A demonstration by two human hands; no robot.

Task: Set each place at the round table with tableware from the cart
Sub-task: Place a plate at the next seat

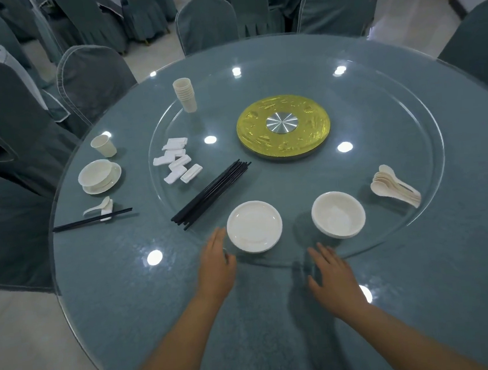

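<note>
Both hands hover over the desk [127, 283] with fingers spread wide, holding nothing: the left hand [217, 264] just beside the plate [254, 226], the right hand [331, 274] near the bowl [338, 214]. Both dishes sit at the glass turntable's [409, 129] edge; a careless reach could turn it or slide a dish off.

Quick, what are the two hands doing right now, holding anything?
Left hand: open, holding nothing, fingers straight, right beside the plate.
Right hand: open, holding nothing, fingers spread above the table, short of the bowl.
</note>
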